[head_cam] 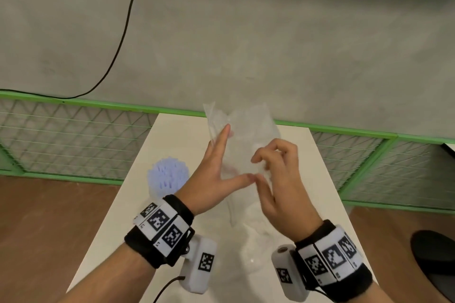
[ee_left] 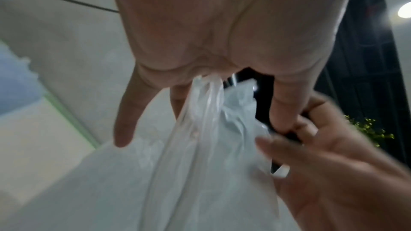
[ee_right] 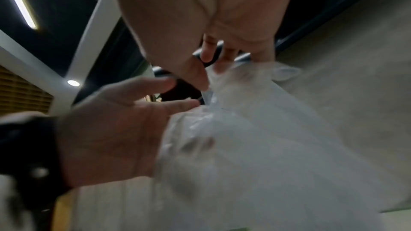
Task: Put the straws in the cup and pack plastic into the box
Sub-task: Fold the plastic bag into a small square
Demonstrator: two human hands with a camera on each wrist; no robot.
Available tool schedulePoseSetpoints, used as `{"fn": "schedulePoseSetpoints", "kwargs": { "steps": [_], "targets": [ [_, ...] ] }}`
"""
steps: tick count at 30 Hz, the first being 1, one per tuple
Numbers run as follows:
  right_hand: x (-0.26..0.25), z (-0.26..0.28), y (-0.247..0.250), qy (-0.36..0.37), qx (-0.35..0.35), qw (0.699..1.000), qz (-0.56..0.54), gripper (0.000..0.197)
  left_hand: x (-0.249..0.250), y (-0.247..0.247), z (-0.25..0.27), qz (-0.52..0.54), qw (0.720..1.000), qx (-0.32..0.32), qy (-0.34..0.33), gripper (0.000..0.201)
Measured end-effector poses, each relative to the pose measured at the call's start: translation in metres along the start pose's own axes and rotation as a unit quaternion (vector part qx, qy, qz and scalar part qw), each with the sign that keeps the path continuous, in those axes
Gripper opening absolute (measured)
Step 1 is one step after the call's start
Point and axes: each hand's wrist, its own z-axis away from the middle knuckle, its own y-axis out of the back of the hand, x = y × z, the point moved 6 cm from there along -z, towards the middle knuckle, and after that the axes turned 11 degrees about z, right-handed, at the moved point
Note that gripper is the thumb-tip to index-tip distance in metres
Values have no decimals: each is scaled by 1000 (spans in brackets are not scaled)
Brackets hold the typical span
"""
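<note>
I hold a clear plastic bag [head_cam: 246, 135] upright above the white table [head_cam: 138, 206]. My left hand [head_cam: 237, 152] lies against the bag's left side with fingers straight and the thumb stretched toward the right hand. My right hand [head_cam: 257, 167] pinches the bag's lower right part with curled fingers. In the left wrist view the plastic [ee_left: 206, 129] runs down from under the palm. A cup packed with lavender straws [head_cam: 168, 176] stands on the table left of my left hand. A pale translucent shape [head_cam: 256, 253] lies on the table below the hands; I cannot tell what it is.
A green mesh fence [head_cam: 73, 140] runs behind the table, with a concrete wall and a black cable [head_cam: 123, 39] above it. A black round seat [head_cam: 433, 261] sits at the right. Wooden floor lies on both sides of the table.
</note>
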Motion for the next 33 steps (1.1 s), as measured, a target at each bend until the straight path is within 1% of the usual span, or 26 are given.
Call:
{"fn": "schedulePoseSetpoints", "kwargs": {
  "steps": [1, 3, 5, 6, 7, 8, 10, 11, 12, 13, 14, 15, 16, 17, 18, 19, 21, 23, 25, 27, 28, 29, 31, 32, 33],
  "targets": [
    [-7, 2, -2, 18, -28, 999, -35, 49, 0, -1, -2, 22, 1000, 17, 1, 102],
    [-14, 5, -6, 26, -97, 991, -86, 49, 0, -2, -4, 45, 998, 41, 3, 104],
    [-14, 6, -4, 15, -155, 979, -129, 55, -1, -1, -3, 52, 998, 41, 3, 106],
    [-11, 4, 3, -2, -162, 975, -155, 57, -2, -1, -1, 63, 997, 33, 7, 104],
    [-6, 0, 13, -17, -144, 975, -169, 58, -4, 0, 0, 83, 996, 26, 11, 102],
    [0, -7, 26, -24, -103, 980, -166, 57, -6, 2, 0, 97, 995, 17, 9, 99],
    [20, -23, 56, -30, -6, 994, -109, 56, -1, 4, 1, 105, 994, 0, 1, 101],
    [32, -31, 68, -45, 20, 995, -83, 57, 1, 4, 1, 109, 994, -16, 3, 103],
    [45, -39, 75, -69, 23, 995, -69, 58, 3, 4, 2, 111, 993, -34, 3, 104],
    [56, -45, 77, -96, 1, 993, -71, 58, 5, 4, 3, 112, 992, -51, 1, 105],
    [65, -48, 74, -121, -41, 988, -84, 59, 7, 4, 3, 112, 992, -63, -1, 105],
    [68, -49, 68, -138, -86, 982, -94, 63, 8, 4, 3, 117, 991, -70, -2, 104],
    [68, -49, 60, -150, -124, 975, -104, 74, 8, 4, 2, 125, 990, -70, -2, 102],
    [66, -46, 52, -158, -147, 968, -125, 85, 7, 4, 0, 132, 989, -67, -1, 97],
    [59, -43, 44, -163, -155, 960, -164, 91, 7, 4, 0, 138, 989, -60, 5, 92],
    [52, -40, 38, -165, -151, 952, -211, 93, 7, 3, 0, 143, 989, -48, 15, 88],
    [39, -34, 29, -155, -143, 932, -296, 87, 4, 3, -2, 137, 990, -16, 27, 93],
    [26, -29, 22, -142, -157, 908, -362, 75, 3, 4, -4, 93, 995, 21, 14, 104],
    [15, -26, 16, -129, -184, 887, -403, 68, 5, 2, -4, 48, 998, 44, -4, 110],
    [9, -25, 13, -111, -212, 879, -413, 71, 2, 0, -4, 28, 998, 47, -6, 110],
    [8, -25, 15, -100, -217, 882, -406, 74, 0, 1, -4, 26, 999, 44, -2, 110],
    [9, -28, 20, -87, -206, 892, -393, 77, -2, 2, -4, 28, 999, 37, 5, 111],
    [21, -39, 40, -76, -129, 935, -322, 79, -3, 4, 0, 27, 1000, 2, 15, 112],
    [31, -45, 53, -82, -86, 958, -261, 75, -2, 5, 3, 25, 999, -18, 14, 111],
    [43, -50, 62, -91, -60, 976, -191, 69, 0, 6, 6, 27, 999, -37, 10, 110]
  ]
}}
